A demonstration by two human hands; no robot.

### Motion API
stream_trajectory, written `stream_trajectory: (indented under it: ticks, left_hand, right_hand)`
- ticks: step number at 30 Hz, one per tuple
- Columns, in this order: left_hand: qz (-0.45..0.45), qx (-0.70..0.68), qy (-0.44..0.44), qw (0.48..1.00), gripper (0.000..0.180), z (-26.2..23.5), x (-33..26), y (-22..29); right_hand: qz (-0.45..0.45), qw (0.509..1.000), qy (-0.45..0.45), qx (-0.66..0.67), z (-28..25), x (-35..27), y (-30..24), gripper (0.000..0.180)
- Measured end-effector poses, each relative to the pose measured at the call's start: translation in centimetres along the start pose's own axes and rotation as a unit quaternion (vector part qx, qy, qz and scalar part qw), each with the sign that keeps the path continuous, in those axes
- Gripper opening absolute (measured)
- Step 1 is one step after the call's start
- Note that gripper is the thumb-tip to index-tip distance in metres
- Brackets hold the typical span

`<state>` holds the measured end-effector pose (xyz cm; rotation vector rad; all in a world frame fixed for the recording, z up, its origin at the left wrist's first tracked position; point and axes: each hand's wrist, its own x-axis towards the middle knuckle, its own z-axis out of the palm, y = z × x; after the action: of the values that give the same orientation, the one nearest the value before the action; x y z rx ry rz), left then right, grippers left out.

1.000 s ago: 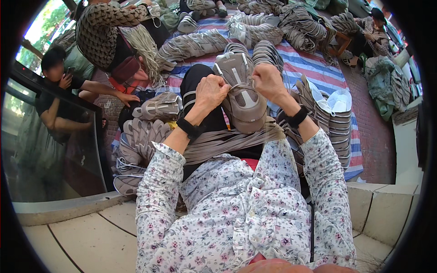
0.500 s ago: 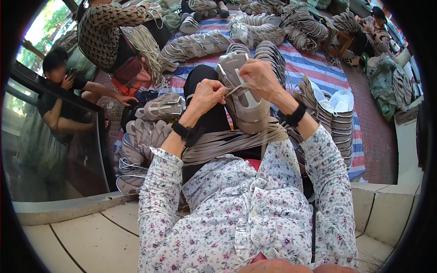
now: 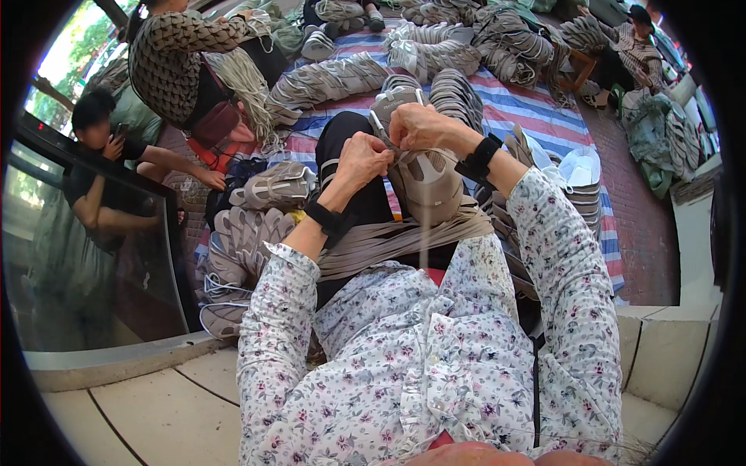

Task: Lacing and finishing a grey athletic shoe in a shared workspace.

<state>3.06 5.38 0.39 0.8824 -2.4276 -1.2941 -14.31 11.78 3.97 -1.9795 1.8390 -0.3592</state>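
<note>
A grey-beige shoe upper [image 3: 430, 190] with mesh panels is propped at my knees, its rounded end toward me. Over the upper's left edge, my left hand [image 3: 359, 165] is closed in a pinch on a thin shoelace. My right hand [image 3: 427, 130] bends over the upper's middle, fingers pinched at the lace holes, its fingertips close to my left hand's. The lace between the fingertips is mostly hidden. A pale strand [image 3: 424, 241] hangs from the upper toward my chest. Across my lap lies a bundle of flat beige laces [image 3: 373, 252].
Nested uppers stand left of my legs [image 3: 241, 233] and right [image 3: 581, 198]. More rows [image 3: 326, 84] lie on the striped sheet [image 3: 536, 116]. A person with a phone [image 3: 101, 159] sits at left behind a glass panel [image 3: 93, 264]; another person [image 3: 175, 66] works nearby.
My right hand has moved left and closer to my left hand, and its fingers now sit on the upper. The upper has tilted slightly.
</note>
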Motion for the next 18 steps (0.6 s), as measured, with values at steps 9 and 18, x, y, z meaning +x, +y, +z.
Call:
stream_trajectory:
  ticks: [9,18]
  left_hand:
    - [0.019,-0.085,0.098,0.991,0.018,0.0,-0.3,0.2]
    - [0.188,0.0,0.196,0.962,0.015,1.7,2.6,1.7]
  right_hand:
    - [-0.143,0.97,0.112,-0.162,2.5,-1.8,-0.8,0.015]
    - [-0.052,0.964,0.199,-0.169,-8.2,-5.8,8.8,0.013]
